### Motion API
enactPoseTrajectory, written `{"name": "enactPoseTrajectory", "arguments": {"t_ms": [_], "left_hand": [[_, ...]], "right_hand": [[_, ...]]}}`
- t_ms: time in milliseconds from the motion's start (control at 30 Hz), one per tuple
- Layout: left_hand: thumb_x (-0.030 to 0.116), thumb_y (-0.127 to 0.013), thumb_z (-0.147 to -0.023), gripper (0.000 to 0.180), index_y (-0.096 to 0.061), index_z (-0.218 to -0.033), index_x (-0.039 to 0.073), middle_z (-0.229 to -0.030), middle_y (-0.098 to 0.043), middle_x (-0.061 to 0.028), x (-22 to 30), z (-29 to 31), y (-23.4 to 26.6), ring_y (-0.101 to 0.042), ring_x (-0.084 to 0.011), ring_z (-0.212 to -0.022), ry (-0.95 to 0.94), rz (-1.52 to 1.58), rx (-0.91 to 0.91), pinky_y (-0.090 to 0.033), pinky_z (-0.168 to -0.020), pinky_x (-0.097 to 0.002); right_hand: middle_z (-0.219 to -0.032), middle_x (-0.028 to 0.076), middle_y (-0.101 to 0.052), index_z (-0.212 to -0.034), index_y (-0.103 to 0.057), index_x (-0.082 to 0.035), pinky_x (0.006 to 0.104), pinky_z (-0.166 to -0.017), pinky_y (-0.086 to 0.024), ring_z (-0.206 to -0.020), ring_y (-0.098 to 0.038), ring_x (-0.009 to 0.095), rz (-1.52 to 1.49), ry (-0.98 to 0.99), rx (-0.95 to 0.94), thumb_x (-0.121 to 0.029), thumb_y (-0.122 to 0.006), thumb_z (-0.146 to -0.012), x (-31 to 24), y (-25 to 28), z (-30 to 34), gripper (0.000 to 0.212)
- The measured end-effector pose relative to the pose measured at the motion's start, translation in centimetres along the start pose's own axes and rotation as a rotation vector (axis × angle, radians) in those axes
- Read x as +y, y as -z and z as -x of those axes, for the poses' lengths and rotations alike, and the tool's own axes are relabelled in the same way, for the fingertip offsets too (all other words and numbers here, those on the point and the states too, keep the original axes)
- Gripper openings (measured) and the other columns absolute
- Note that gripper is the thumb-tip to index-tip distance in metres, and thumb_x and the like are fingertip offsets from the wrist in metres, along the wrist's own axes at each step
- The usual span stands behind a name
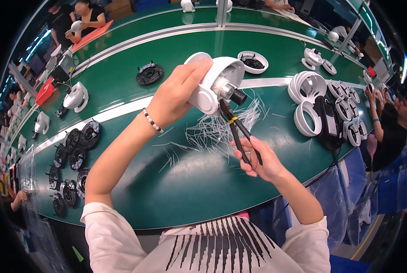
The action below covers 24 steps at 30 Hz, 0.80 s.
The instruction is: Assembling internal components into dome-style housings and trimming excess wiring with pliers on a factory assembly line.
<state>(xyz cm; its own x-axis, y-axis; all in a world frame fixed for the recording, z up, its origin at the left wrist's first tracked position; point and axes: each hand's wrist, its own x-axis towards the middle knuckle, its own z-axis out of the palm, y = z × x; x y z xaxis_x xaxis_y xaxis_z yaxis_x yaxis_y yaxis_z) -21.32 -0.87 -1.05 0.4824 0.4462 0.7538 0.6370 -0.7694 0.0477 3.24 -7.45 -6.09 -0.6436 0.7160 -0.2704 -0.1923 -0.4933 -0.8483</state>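
Observation:
My left hand [178, 93] is closed round a white camera housing [206, 99], raised over the green table. Its open side faces right and shows a lens module [226, 88] with a black barrel inside. In my right hand [262, 159] is a pair of black-handled pliers or cutters [234, 122] with yellow bands. Their jaws touch or nearly touch the lower edge of the housing, by the lens module; what they grip, if anything, I cannot make out. Beneath lies a heap of cut white plastic strips [212, 132], probably cable tie ends.
Black round bases [77, 157] cluster at the left. White rings [307, 119] and a black device [328, 123] stand at the right, beside several small ring parts [344, 109]. A black disc [149, 74] and a white dish [252, 62] lie beyond. Co-workers sit around the line.

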Motion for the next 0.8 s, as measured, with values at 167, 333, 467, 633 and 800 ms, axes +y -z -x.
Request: {"name": "enactPoseTrajectory", "arguments": {"t_ms": [167, 333, 467, 633, 800], "left_hand": [[-0.003, -0.068, -0.055, 0.071, -0.041, -0.12, 0.004, -0.113, -0.05, -0.0146, -1.5, 0.2, -0.1, -0.05, -0.031, -0.097, 0.06, -0.044, -0.068, -0.041, -0.083, -0.035], [-0.001, -0.069, -0.058, 0.073, -0.038, -0.123, 0.006, -0.112, -0.05, -0.0151, -2.2, -0.1, -1.4, -0.051, -0.0293, -0.096, 0.196, 0.057, -0.011, -0.042, -0.082, -0.0324], [0.0, -0.07, -0.053, 0.081, -0.034, -0.125, 0.006, -0.111, -0.051, -0.0161, -4.0, 0.0, -3.3, -0.051, -0.03, -0.099, 0.465, 0.234, -0.017, -0.042, -0.085, -0.0339], [0.01, -0.066, -0.052, 0.075, -0.036, -0.121, 0.008, -0.101, -0.057, -0.017, -10.8, 1.0, -10.6, -0.056, -0.0295, -0.094, 0.797, 0.255, 0.224, -0.044, -0.082, -0.034], [0.009, -0.063, -0.054, 0.054, -0.04, -0.103, 0.004, -0.092, -0.056, -0.0206, -13.8, -1.7, -17.0, -0.054, -0.0381, -0.086, 0.786, 0.215, 0.458, -0.045, -0.074, -0.0415]], "right_hand": [[-0.081, 0.005, -0.048, -0.115, -0.04, 0.004, 0.0214, -0.039, -0.035, -0.052, -0.045, 0.01, 0.013, -0.041, -0.004, -0.04, -0.029, -0.089, 1.8, 1.4, 0.4, 0.052], [-0.089, 0.009, -0.05, -0.121, -0.035, 0.005, 0.0247, -0.055, -0.04, -0.062, -0.05, 0.014, 0.029, 0.102, -0.109, -0.049, -0.033, -0.083, 2.1, 2.9, 1.6, 0.066], [-0.092, 0.008, -0.051, -0.119, -0.037, 0.006, 0.0234, -0.058, -0.04, -0.067, -0.052, 0.014, 0.204, 0.154, -0.132, -0.066, -0.052, -0.064, 1.4, 3.6, 1.9, 0.092], [-0.088, 0.012, -0.055, -0.116, -0.044, 0.001, 0.0295, -0.068, -0.044, -0.075, -0.054, 0.021, 0.713, 0.481, -0.439, -0.019, -0.067, -0.062, 1.1, 2.5, -0.4, 0.062], [-0.082, 0.01, -0.056, -0.102, -0.052, 0.0, 0.0322, -0.065, -0.041, -0.071, -0.051, 0.025, 1.179, 0.652, -0.32, -0.029, -0.072, -0.055, 2.6, 0.5, -2.4, 0.059]]}}
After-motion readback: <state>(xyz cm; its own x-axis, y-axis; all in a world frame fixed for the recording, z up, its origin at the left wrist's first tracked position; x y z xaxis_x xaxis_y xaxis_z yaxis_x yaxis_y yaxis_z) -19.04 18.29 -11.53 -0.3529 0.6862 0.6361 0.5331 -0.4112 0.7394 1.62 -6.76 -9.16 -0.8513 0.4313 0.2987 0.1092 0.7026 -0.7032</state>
